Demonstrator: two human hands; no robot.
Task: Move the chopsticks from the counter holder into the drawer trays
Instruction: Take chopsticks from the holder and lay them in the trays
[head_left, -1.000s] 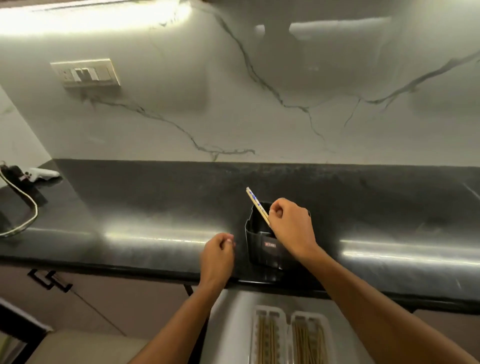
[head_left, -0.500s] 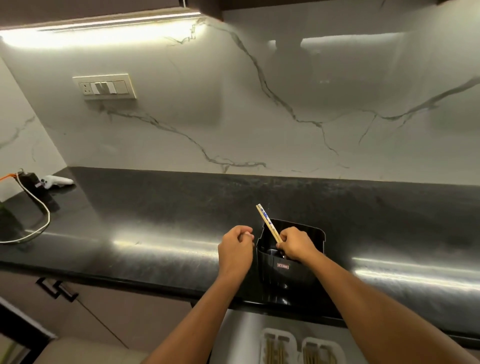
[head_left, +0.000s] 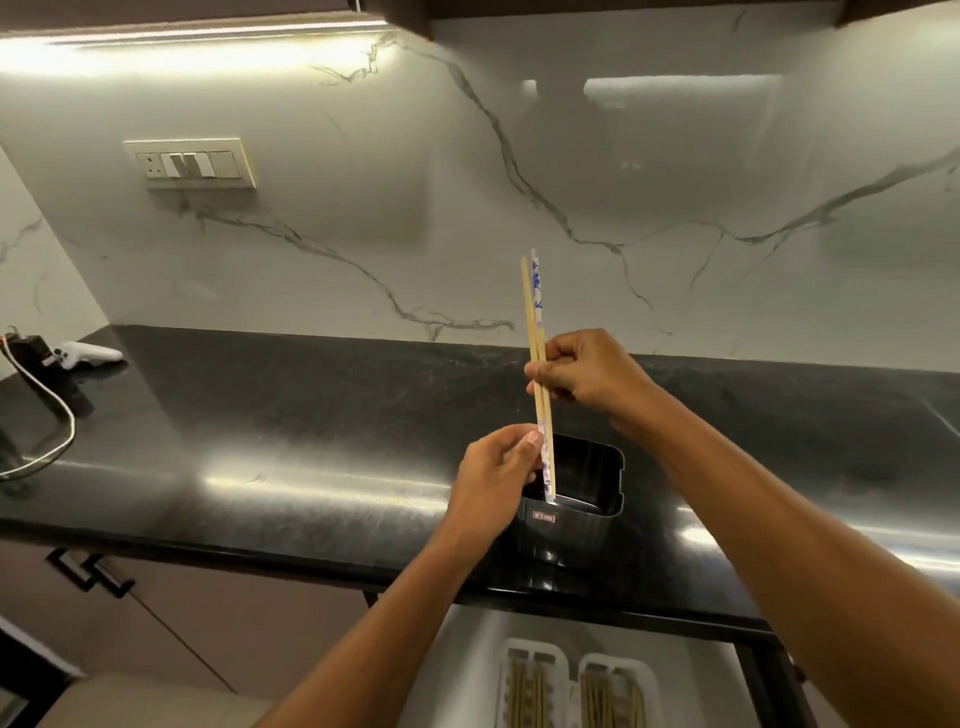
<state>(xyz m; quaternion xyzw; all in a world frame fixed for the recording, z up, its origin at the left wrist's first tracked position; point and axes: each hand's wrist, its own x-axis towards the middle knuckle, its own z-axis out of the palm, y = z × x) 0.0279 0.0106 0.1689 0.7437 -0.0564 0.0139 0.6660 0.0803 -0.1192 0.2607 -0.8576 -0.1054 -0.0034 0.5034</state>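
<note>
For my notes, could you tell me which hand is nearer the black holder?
Left. The left hand is beside the black holder's left rim; the right hand is above it, gripping the chopsticks.

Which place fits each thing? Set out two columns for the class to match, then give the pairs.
Things:
1. chopsticks
2. holder
3. trays
4. switch plate

Places:
A. on the marble wall
B. in the open drawer
C. held by both hands
D. on the black counter

Pairs: 1-C, 2-D, 3-B, 4-A
</note>
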